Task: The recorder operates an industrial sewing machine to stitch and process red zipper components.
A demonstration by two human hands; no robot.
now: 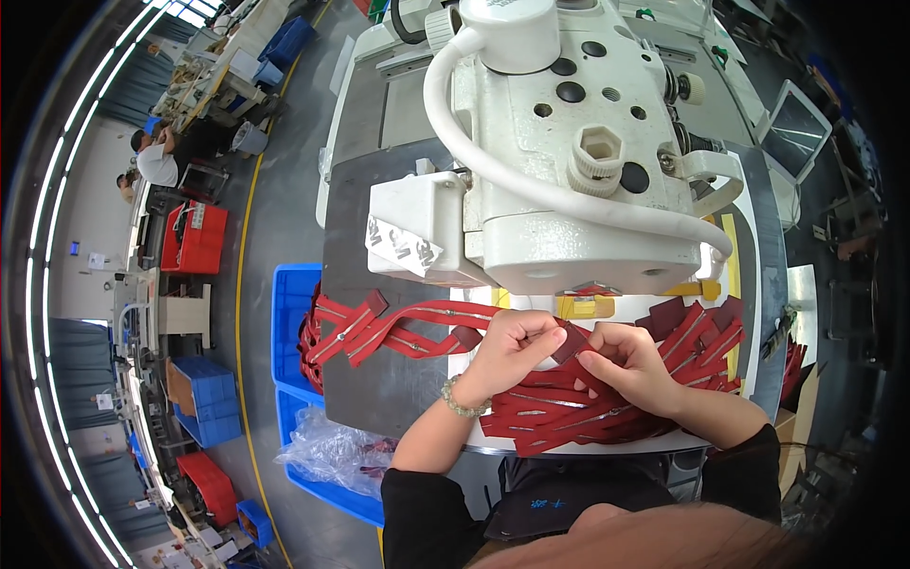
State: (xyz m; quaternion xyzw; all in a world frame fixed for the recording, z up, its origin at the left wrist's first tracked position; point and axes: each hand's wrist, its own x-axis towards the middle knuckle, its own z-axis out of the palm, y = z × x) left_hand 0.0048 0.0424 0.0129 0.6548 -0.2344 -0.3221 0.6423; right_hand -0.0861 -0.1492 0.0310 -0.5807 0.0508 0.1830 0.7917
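In front of the white sewing machine point(569, 237), both my hands pinch a red zipper with a square dark-red end tab point(572, 343). My left hand point(519, 349) grips the tab's left side between thumb and fingers, a bead bracelet on its wrist. On its other side my right hand point(630, 365) is closed, thumb and fingertips on the edge. Beneath my hands lies a pile of red zippers point(559, 417), spreading right. More red zippers point(417, 327) stretch left across the dark tabletop and hang over a blue bin. My fingers hide part of the held zipper.
Left of the table stand blue bins point(284, 327), one with crumpled clear plastic point(332, 441). A screen point(796, 131) stands at the right. Across the aisle, a person in a white shirt point(156, 161) sits at a bench near red crates point(194, 237).
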